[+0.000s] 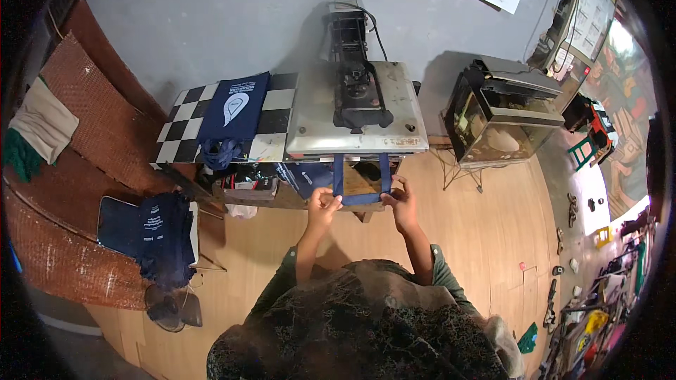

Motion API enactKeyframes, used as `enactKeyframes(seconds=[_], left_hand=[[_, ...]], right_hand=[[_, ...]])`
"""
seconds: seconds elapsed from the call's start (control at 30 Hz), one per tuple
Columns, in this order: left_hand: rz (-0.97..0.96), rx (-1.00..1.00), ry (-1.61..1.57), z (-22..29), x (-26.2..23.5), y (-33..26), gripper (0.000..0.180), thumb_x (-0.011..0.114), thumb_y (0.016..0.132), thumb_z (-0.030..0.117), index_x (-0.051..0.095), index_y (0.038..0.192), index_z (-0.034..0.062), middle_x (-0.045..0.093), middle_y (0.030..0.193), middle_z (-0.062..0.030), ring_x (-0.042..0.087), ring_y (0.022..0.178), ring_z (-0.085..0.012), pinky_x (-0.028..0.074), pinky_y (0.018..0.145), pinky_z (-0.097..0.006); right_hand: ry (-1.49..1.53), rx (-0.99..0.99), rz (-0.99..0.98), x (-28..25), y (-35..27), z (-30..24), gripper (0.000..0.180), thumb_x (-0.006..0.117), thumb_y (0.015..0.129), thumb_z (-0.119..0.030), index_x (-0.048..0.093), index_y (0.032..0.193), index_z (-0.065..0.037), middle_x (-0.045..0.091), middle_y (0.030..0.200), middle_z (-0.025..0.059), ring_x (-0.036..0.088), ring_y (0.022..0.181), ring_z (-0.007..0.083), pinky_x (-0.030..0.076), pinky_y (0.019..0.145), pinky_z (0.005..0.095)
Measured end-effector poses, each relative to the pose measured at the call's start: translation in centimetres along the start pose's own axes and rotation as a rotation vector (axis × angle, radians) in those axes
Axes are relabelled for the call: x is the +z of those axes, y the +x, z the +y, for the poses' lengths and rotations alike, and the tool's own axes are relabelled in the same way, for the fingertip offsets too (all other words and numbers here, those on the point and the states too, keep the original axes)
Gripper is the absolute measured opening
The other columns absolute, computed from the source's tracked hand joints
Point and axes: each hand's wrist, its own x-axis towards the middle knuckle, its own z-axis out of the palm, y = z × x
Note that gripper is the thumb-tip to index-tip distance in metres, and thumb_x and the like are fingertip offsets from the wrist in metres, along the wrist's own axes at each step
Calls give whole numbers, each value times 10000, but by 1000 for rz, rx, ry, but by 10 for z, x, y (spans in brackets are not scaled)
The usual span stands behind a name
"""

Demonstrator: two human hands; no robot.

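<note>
A heat press (358, 109) with a flat metal plate stands in front of me on a low stand. A navy blue fabric strap loop (360, 181), the handle of a bag, hangs out from under the plate. My left hand (322, 200) pinches its lower left corner. My right hand (399, 197) grips its lower right corner. The rest of the bag is hidden beneath the plate. To the left, a navy printed tote bag (233, 116) lies flat on a black and white checkered board (184, 127).
A stack of navy bags (160, 236) rests on a chair at lower left. A glass tank (496, 119) stands to the right of the press. Woven brown panels (77, 141) line the left side. Shoes and clutter lie on the floor at right.
</note>
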Motion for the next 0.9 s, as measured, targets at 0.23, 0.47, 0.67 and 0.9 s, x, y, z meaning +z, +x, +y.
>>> enactKeyframes(seconds=[0.23, 0.47, 0.67, 0.9], left_hand=[[10, -135, -4, 5, 4, 1, 367, 727, 891, 72, 534, 1203, 95, 580, 833, 19, 595, 764, -100, 518, 745, -267], [53, -219, 80, 0, 3, 5, 410, 715, 905, 101, 534, 1263, 16, 519, 773, 36, 566, 737, -100, 468, 678, -256], [-69, -104, 266, 14, 3, 1, 137, 641, 925, 63, 544, 1013, 23, 396, 716, 54, 510, 705, -75, 429, 662, -246], [-148, -119, 302, 27, -2, 0, 51, 578, 942, 61, 573, 990, 42, 475, 737, 54, 526, 747, -67, 419, 699, -235]], right_hand=[[212, 222, 32, -14, 9, 20, 522, 655, 828, 121, 483, 1283, -69, 632, 779, 69, 612, 708, 178, 499, 683, 315], [-452, -237, 235, 7, 3, 16, 537, 575, 806, 139, 461, 1294, -55, 594, 1055, 110, 579, 852, 187, 481, 705, 308], [-886, -714, 39, 51, 23, -17, 373, 529, 794, 156, 581, 1128, -2, 576, 995, 82, 577, 912, 187, 460, 731, 283], [82, 418, -84, 105, 77, 28, 249, 429, 1011, -124, 540, 1207, -18, 637, 949, 120, 618, 864, 206, 508, 778, 315]])
